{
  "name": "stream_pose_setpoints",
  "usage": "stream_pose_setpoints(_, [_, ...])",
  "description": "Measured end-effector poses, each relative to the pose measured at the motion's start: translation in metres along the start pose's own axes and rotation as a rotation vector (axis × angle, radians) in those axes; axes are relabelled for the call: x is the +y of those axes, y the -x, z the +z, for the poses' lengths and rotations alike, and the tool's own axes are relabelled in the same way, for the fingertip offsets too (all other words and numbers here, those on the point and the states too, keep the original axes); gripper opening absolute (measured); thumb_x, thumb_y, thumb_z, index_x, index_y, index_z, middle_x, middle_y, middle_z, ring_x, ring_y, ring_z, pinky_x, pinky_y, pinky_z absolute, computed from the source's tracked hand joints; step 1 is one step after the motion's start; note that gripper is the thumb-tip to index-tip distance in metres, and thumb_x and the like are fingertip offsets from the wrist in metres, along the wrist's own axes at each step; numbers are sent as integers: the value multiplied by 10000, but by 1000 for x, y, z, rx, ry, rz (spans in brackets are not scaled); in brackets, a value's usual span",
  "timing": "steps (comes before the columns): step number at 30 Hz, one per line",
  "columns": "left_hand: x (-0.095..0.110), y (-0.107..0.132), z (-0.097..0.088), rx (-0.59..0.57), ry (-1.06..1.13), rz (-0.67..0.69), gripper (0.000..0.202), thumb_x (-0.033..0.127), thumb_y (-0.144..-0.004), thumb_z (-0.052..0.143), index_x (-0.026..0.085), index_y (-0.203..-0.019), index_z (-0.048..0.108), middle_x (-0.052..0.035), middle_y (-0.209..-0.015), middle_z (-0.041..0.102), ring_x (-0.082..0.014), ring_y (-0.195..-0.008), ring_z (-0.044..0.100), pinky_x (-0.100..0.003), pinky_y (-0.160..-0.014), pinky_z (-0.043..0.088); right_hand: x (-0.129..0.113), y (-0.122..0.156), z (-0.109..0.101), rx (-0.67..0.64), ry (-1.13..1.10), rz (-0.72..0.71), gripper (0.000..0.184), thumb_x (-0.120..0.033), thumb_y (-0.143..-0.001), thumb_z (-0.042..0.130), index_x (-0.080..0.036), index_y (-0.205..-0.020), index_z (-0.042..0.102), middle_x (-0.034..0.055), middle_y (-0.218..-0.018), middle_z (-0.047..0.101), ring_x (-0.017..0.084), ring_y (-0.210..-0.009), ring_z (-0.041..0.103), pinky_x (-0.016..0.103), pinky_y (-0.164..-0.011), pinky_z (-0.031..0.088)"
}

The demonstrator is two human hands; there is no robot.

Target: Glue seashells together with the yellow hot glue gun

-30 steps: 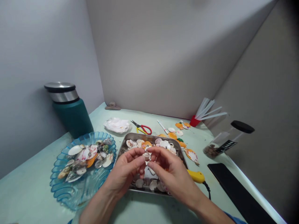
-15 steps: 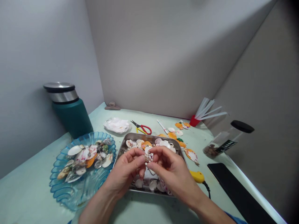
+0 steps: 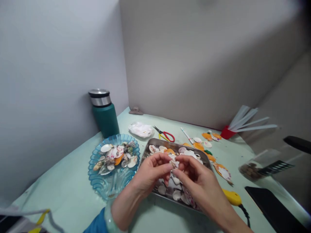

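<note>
The metal tray (image 3: 155,142) had a blue plate (image 3: 107,186) at its left. At the tray's right, a jar (image 3: 263,158) carried a dark label (image 3: 275,169), too blurred for reading. Over the tray, the left hand (image 3: 153,171) and the right hand (image 3: 199,178) pinched between their fingertips (image 3: 168,167) one small speckled shell (image 3: 174,163).

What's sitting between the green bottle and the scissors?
In the head view, a crumpled white bundle lies between the green bottle and the scissors.

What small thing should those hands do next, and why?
I'd probably lower the small patterned shell toward the metal tray: the left hand and right hand pinch it between their fingers, above other loose shells.
</note>
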State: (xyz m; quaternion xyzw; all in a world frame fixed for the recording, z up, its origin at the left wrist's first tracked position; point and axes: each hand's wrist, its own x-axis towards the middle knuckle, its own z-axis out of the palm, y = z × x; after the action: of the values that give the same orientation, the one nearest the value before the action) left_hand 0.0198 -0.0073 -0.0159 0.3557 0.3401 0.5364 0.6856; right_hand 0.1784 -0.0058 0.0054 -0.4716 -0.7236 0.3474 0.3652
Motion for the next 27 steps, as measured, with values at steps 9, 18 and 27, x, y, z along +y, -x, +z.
stream_pose_setpoints(9, [26, 10, -22, 305, -410, 218, 245, 350, -693, 724, 152, -818, 649, 32, -569, 588, -79, -484, 510, -209, -509, 419, 0, 3, -5, 60, 57, -44, 323, -381, -867, 550, -266, -1166, 505, 7, -856, 578, 156, -663, 554, 308, -619, 471])
stream_pose_setpoints(18, [65, 21, -83, 677, -1548, 400, 237, 383, -794, 570, 216, -834, 733, -59, -898, 716, -251, -850, 597, -368, -760, 460, -10, 8, -8, 77, 132, -125, 210, -322, -891, 537, -251, -1089, 545, -1, -791, 579, 153, -624, 519, 306, -590, 432])
stream_pose_setpoints(27, [49, 63, -30, 353, -1490, 634, 176, 313, -854, 543, 236, -922, 685, -58, -943, 699, -233, -882, 601, -366, -783, 480, -16, 8, -22, 168, 134, -178, 172, -276, -876, 567, -240, -1043, 589, -9, -793, 593, 131, -616, 525, 283, -596, 426])
